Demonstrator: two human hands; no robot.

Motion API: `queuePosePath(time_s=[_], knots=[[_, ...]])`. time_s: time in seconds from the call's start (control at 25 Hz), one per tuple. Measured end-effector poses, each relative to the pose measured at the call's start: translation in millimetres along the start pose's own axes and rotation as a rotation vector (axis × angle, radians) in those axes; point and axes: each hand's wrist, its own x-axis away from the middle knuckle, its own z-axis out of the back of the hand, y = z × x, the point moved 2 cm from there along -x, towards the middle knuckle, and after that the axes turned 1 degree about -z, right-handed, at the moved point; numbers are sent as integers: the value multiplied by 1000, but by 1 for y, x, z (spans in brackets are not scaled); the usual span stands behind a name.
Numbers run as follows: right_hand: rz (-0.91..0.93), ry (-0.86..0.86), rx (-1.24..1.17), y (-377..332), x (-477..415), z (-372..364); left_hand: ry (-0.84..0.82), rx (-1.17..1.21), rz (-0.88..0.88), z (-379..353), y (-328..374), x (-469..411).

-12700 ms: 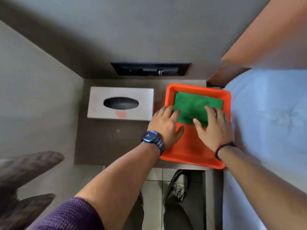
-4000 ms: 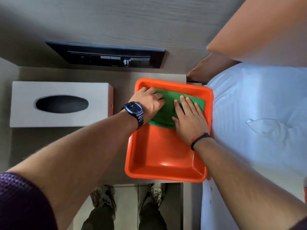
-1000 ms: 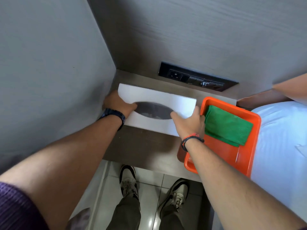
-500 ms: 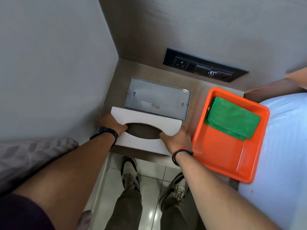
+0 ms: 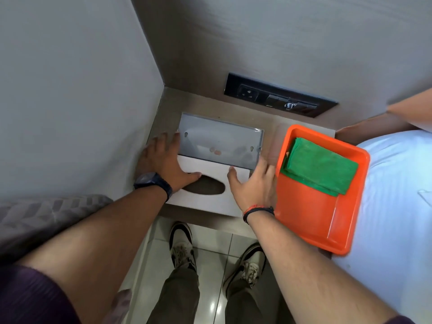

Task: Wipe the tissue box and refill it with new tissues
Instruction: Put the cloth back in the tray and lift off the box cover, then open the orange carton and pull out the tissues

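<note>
The white tissue box cover [image 5: 210, 202] with its dark oval slot lies at the front edge of the bedside shelf. Behind it sits the box's grey base plate [image 5: 222, 143], bare, with no tissues on it. My left hand [image 5: 163, 160] is spread flat, its fingers at the plate's left edge and its thumb on the cover. My right hand [image 5: 254, 183] hovers with spread fingers over the cover's right end. A folded green cloth [image 5: 320, 167] lies in the orange tray [image 5: 311, 218] to the right.
A grey wall closes the left side. A black socket panel [image 5: 280, 99] is set in the back wall. A white bed [image 5: 397, 206] borders the tray on the right. My shoes [image 5: 182, 246] stand on the tiled floor below the shelf.
The hands left the cloth in the tray, lifted the white cover off its base and set it down toward me. Both hands have now let go and opened.
</note>
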Motion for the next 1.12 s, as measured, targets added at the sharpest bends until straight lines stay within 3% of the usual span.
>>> queuePosePath(time_s=[0.16,0.32,0.56,0.68,0.8,0.92,1.04,1.12], knots=[[186,176,81,2,-21,55,156,18,-211,45,53,-5],[197,295,117,25,-37,136,207,41,-356,99,128,-4],[59,488,105,95,-29,258,87,184,-528,141,263,30],[26,616,129,161,-8,314,-35,273,-579,126,341,77],[-63,711,117,243,23,354,-195,423,-516,92,410,136],[-322,634,62,336,56,373,-417,565,-358,44,471,194],[-662,343,-14,413,73,366,-715,711,-87,-3,513,233],[-768,115,-60,441,78,355,-822,789,-6,-23,530,249]])
